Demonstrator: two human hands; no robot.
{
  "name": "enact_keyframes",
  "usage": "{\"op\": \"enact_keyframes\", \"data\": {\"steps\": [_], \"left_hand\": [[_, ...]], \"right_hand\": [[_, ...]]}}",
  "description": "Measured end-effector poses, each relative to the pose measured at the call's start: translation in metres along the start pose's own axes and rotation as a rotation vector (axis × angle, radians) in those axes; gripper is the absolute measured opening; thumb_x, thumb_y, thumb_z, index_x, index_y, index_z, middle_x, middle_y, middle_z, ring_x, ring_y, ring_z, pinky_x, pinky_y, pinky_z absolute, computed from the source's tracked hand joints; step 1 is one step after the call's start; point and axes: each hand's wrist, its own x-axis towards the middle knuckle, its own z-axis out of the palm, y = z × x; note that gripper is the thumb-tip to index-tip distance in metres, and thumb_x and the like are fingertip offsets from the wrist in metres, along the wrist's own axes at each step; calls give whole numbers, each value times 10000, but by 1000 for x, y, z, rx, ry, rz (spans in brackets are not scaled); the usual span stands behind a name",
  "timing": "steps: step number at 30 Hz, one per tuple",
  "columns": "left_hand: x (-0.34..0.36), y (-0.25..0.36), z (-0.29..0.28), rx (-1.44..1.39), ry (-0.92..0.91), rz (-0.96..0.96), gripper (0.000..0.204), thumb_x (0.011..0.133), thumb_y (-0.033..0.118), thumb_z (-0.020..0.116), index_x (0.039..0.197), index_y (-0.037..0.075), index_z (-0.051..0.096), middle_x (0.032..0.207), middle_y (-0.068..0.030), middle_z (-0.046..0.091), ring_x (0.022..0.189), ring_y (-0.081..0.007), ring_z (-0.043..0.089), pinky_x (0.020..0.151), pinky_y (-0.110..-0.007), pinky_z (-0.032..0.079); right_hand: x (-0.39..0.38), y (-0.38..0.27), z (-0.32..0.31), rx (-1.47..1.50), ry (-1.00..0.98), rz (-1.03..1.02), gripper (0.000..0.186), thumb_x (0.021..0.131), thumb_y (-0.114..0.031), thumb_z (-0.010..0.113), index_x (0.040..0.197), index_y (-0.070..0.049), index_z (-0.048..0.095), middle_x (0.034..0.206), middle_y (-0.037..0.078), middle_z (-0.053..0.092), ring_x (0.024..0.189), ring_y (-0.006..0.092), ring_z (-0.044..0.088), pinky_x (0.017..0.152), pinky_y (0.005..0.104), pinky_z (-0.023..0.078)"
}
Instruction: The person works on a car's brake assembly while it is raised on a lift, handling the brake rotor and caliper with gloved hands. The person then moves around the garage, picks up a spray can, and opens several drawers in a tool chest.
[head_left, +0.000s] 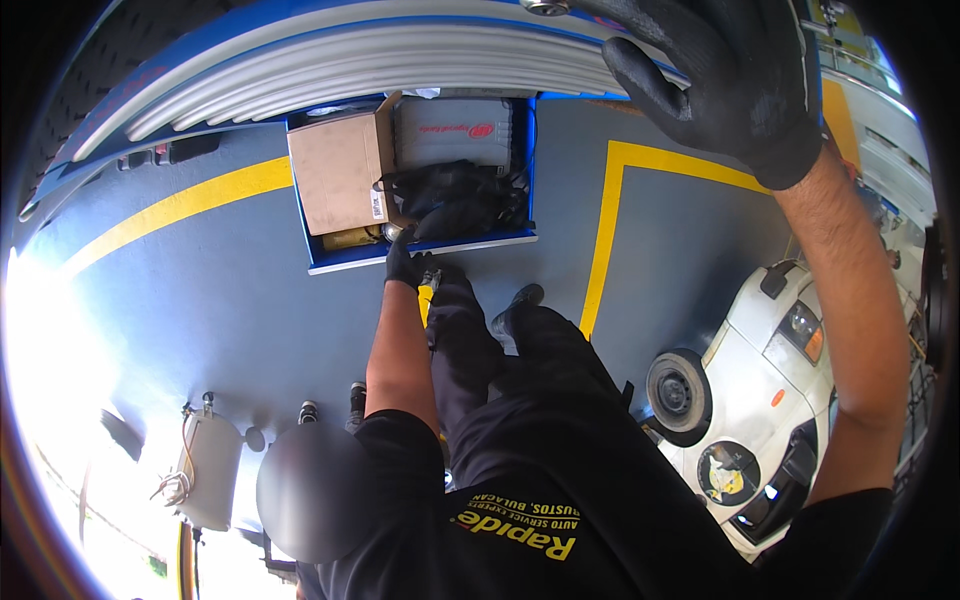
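My right hand [725, 80], in a black glove, is raised over the right end of a blue cabinet with ribbed grey drawer fronts [340, 70]. Its thumb stands well apart from the fingers, with nothing visible between them; the fingertips run past the picture's upper edge. Close to them is a shiny metal piece [545, 6], cut off by the edge. Also gloved, my left hand [404, 264] reaches over the front edge of a pulled-out blue drawer [480, 242], beside a small silvery round object [392, 231]. Its fingers are small and partly hidden.
The drawer holds a brown cardboard box [340, 170], a grey case [450, 130] and a black fabric bundle [455, 200]. A white car [760, 370] stands at right, a pale tank [210, 470] at left. Yellow lines [603, 240] cross the grey floor. Other shoes [309, 412] show behind my left arm.
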Motion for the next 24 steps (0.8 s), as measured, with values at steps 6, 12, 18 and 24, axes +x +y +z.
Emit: {"op": "enact_keyframes", "data": {"steps": [6,12,18,24], "left_hand": [[32,28,12,-1082,136,-866,516,929,352,746,1421,234,643,1547,-59,486,1358,-327,457,1086,-461,461],[69,32,9,-1052,60,-467,601,865,175,802,1439,186,623,1449,-107,540,1282,-302,549,1101,-468,484],[64,33,14,-929,173,-431,526,851,249,820,1331,145,631,1268,-104,638,1186,-245,584,1021,-443,489],[54,62,15,-295,519,-559,950,794,459,851,1569,153,394,1574,-250,377,1464,-389,390,1156,-502,407]], "right_hand": [[5,-7,-17,114,-85,43,441,745,-220,813,1185,-239,791,1373,253,655,1161,387,691,888,448,606],[6,-1,-31,101,-245,35,400,751,-224,813,1150,-212,778,1399,272,630,1180,420,676,923,477,588],[6,-2,-34,168,-289,46,436,742,-209,825,1163,-158,727,1427,302,589,1238,458,628,960,519,556],[6,-2,-42,228,-336,77,497,751,-177,825,1221,-136,669,1465,316,543,1273,482,596,1007,550,531]]}}
